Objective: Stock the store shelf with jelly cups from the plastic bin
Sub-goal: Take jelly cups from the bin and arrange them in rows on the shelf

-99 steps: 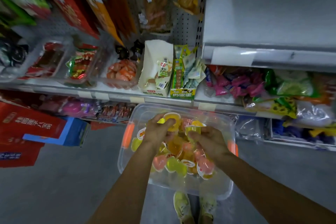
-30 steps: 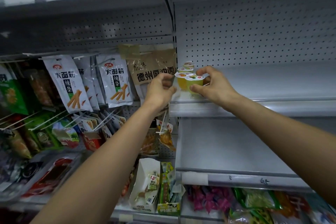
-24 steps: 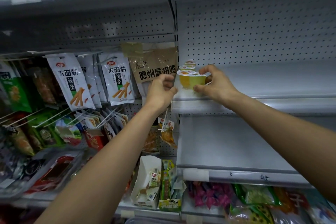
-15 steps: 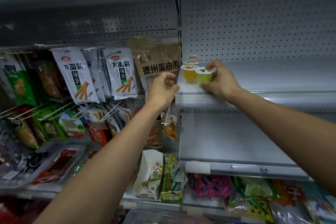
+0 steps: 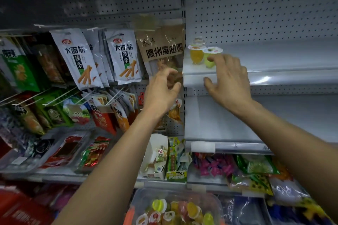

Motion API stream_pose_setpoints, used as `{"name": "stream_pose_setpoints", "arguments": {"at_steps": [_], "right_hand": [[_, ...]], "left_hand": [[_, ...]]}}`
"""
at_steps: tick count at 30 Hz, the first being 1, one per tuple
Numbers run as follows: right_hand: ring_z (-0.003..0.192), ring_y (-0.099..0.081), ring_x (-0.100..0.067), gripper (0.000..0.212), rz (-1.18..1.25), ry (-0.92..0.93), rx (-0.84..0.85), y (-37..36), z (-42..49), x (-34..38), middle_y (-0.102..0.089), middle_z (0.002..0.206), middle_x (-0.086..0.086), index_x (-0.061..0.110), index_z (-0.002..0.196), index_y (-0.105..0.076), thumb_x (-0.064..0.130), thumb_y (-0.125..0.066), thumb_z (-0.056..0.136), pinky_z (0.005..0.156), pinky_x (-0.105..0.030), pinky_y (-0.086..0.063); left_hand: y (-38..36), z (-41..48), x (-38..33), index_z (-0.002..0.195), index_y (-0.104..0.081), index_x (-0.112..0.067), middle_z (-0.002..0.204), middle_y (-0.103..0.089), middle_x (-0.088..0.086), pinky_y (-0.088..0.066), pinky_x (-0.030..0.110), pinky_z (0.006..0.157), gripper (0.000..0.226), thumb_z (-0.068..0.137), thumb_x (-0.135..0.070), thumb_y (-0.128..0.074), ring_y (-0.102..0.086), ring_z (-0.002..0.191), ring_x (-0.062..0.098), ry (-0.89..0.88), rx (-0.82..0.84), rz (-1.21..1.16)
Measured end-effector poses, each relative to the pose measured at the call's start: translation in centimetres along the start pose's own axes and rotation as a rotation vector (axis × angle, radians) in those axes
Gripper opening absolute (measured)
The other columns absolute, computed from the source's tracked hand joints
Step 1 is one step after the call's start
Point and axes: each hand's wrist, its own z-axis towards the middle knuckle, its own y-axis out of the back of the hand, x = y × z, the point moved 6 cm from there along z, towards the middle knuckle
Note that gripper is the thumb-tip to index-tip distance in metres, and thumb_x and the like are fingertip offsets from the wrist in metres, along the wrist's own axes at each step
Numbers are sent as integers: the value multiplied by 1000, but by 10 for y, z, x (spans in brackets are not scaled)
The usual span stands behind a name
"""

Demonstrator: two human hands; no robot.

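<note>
An orange jelly cup point(image 5: 196, 55) and a green jelly cup point(image 5: 210, 56) stand side by side at the left end of the grey upper shelf point(image 5: 274, 62), with more cups in a row behind them point(image 5: 198, 41). My right hand point(image 5: 226, 80) hovers just in front of the green cup, fingers spread and holding nothing. My left hand point(image 5: 161, 89) hangs lower and to the left, fingers loosely curled, empty. The clear plastic bin point(image 5: 139, 201) with several coloured jelly cups point(image 5: 175, 212) sits at the bottom of the view.
Snack bags point(image 5: 76, 58) hang on pegs to the left of the shelf upright point(image 5: 183, 23). A bare grey shelf point(image 5: 237, 120) lies below the cups. Lower shelves hold candy packets point(image 5: 215, 164) and a white carton point(image 5: 155, 157).
Both hands took cups from the bin and carried them up to the shelf. My right hand has let go of the green cup and drawn back; my left hand has dropped lower.
</note>
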Motion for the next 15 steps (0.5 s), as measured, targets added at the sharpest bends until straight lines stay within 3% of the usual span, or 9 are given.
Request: {"name": "stream_pose_setpoints", "arguments": {"at_steps": [3, 7, 12, 15], "right_hand": [[117, -45, -34, 49, -23, 41, -26, -11, -34, 11, -51, 127, -14, 13, 129, -50, 23, -63, 83, 90, -45, -38], [107, -52, -34, 43, 24, 97, 60, -39, -82, 18, -57, 118, -13, 13, 124, -55, 20, -65, 84, 82, -42, -40], [98, -59, -32, 33, 68, 99, 431, -108, -162, 12, -63, 111, -9, 16, 116, -61, 18, -66, 84, 78, -42, -46], [100, -58, -29, 31, 111, 30, 692, -159, -217, 1, -60, 112, -6, 18, 117, -60, 21, -61, 87, 78, -42, -50]], "left_hand": [[-8, -29, 17, 121, -57, -29, 115, -63, -7, -53, 40, 88, 32, 90, -30, -64, -61, 99, 12, -13, 38, 40], [-21, -70, 49, 120, -57, -29, 114, -63, -5, -53, 41, 85, 32, 89, -31, -65, -62, 98, 16, 41, 83, 49], [-59, -164, 124, 118, -59, -28, 110, -62, -8, -53, 37, 77, 29, 90, -30, -65, -61, 89, 11, 168, 313, 96], [-90, -227, 180, 116, -60, -26, 103, -61, -10, -54, 37, 77, 27, 89, -25, -66, -62, 85, 10, 362, 448, 70]]}}
